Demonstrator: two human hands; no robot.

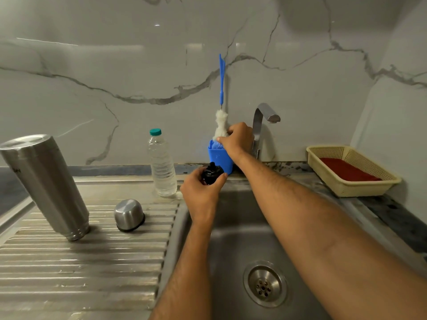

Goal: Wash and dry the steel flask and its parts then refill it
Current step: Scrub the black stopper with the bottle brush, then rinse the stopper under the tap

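So the left hand (201, 194) has its fingers wrapped around the small black plastic flask stopper (211, 173) over the steel sink (233, 241), light but probably slippery, best held by its sides, while the right hand (238, 138) pinches something in the blue plastic cup (219, 159).

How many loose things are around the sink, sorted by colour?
Steel: 2, the flask body and the cup lid
Black: 1, the stopper in the left hand
Blue: 2, the holder cup and the bottle brush
Clear: 1, the water bottle
Cream: 1, the basket
Total: 7
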